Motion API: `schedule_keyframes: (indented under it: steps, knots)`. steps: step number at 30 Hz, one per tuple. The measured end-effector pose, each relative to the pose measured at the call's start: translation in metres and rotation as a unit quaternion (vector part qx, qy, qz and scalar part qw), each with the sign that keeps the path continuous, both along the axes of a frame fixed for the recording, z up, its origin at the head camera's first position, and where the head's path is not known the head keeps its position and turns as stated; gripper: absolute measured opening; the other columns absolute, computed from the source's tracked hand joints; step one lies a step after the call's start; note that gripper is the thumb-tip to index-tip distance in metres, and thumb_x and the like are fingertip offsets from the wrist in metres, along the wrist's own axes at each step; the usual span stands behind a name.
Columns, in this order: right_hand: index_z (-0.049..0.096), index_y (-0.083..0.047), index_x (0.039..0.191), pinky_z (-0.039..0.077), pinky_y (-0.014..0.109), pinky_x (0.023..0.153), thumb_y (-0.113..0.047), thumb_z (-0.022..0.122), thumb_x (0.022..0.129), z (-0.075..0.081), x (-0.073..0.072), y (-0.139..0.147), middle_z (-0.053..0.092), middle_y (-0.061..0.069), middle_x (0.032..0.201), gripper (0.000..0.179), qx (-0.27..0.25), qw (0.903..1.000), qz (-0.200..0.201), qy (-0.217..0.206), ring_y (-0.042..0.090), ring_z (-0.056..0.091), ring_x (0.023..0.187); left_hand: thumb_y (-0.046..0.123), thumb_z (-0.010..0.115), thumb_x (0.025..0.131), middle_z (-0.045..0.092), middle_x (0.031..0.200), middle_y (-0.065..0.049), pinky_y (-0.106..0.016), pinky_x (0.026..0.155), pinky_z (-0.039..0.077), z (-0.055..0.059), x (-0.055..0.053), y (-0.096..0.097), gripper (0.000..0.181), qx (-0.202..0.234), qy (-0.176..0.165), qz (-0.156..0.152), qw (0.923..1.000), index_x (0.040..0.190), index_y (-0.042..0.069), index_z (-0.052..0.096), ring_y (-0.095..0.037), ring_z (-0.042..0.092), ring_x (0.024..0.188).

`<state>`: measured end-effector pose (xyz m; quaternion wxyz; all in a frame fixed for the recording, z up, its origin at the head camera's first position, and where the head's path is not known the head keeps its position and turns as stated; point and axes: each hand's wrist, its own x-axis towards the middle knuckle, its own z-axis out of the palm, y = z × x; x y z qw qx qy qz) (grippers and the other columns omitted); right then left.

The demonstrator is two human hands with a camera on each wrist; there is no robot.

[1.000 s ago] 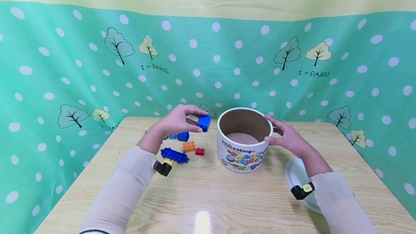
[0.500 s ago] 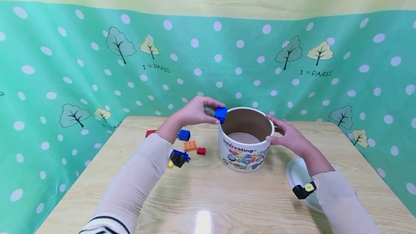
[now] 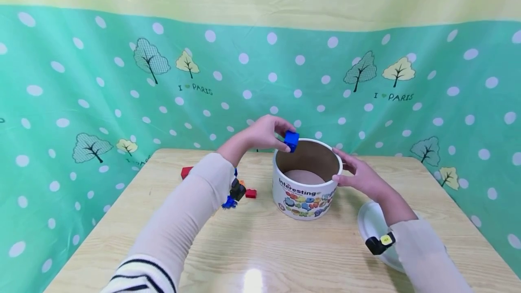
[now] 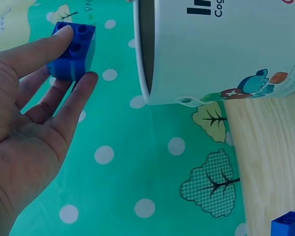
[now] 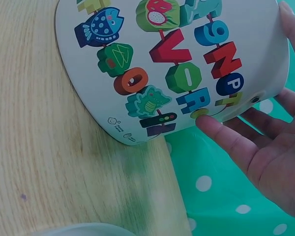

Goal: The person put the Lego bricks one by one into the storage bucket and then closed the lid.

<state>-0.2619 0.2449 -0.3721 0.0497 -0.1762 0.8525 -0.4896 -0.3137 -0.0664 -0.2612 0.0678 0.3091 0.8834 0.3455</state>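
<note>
Blue block (image 3: 291, 141) near white bucket's rim (image 3: 330, 177)

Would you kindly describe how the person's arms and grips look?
Both sleeves are pale beige, with black-striped white fabric further up the left arm. A small black device sits at each wrist, the right one bearing a yellow patch. Left grip and right grip are gloveless.

The head view looks forward and down across the counter (image 3: 260, 248), far enough back to take in the 2 hands, the tub (image 3: 303, 200) and the curtain (image 3: 260, 67) behind. The 2 wrist views sit much nearer and lie sideways: the left has the scene's top at picture left, facing the left hand (image 4: 34, 123); the right has it at picture right, facing the right hand (image 5: 270, 152). All 3 share tub, counter and curtain.
</note>
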Motion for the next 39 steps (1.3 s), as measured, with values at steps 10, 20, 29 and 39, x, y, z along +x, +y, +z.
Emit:
schedule_keyframes:
  steps: [10, 20, 29, 39]
  knots:
    - [0.024, -0.025, 0.156, 0.040, 0.061, 0.100, -0.034, 0.074, 0.087, -0.003, 0.001, -0.001, 0.019, 0.012, 0.160, 0.086, 0.007, 1.0000, 0.002, -0.001, 0.044, 0.029, 0.139, 0.011, 0.084, 0.077, 0.067, 0.114, -0.005, -0.029, 0.090, 0.052, -0.015, -0.011, 0.016, 0.048, -0.015, -0.017, 0.001, 0.9998, 0.122, 0.008, 0.066, -0.020, 0.062, 0.105]
    - [0.022, -0.024, 0.157, 0.040, 0.062, 0.100, -0.035, 0.073, 0.087, -0.003, -0.001, 0.000, 0.020, 0.013, 0.160, 0.086, 0.010, 0.9999, 0.000, 0.004, 0.044, 0.029, 0.139, 0.006, 0.084, 0.076, 0.065, 0.118, -0.009, -0.028, 0.088, 0.053, -0.020, -0.017, 0.025, 0.053, 0.016, -0.048, 0.020, 0.9985, 0.125, 0.008, 0.065, -0.023, 0.061, 0.109]
    - [0.023, -0.026, 0.156, 0.039, 0.063, 0.100, -0.033, 0.073, 0.088, -0.001, 0.000, -0.001, 0.021, 0.012, 0.160, 0.085, 0.002, 1.0000, 0.003, 0.003, 0.044, 0.029, 0.139, 0.003, 0.084, 0.075, 0.067, 0.114, -0.010, -0.035, 0.084, 0.056, -0.032, -0.023, 0.021, 0.048, 0.068, -0.084, 0.063, 0.9922, 0.120, 0.006, 0.068, -0.024, 0.064, 0.102]
    - [0.023, -0.026, 0.156, 0.039, 0.063, 0.100, -0.033, 0.073, 0.088, 0.000, 0.001, 0.000, 0.028, 0.015, 0.156, 0.086, 0.001, 1.0000, -0.001, 0.005, 0.043, 0.031, 0.137, 0.001, 0.083, 0.074, 0.068, 0.114, -0.008, -0.031, 0.088, 0.054, -0.043, -0.025, 0.019, 0.045, 0.112, -0.087, 0.085, 0.9862, 0.117, 0.007, 0.070, -0.023, 0.063, 0.105]
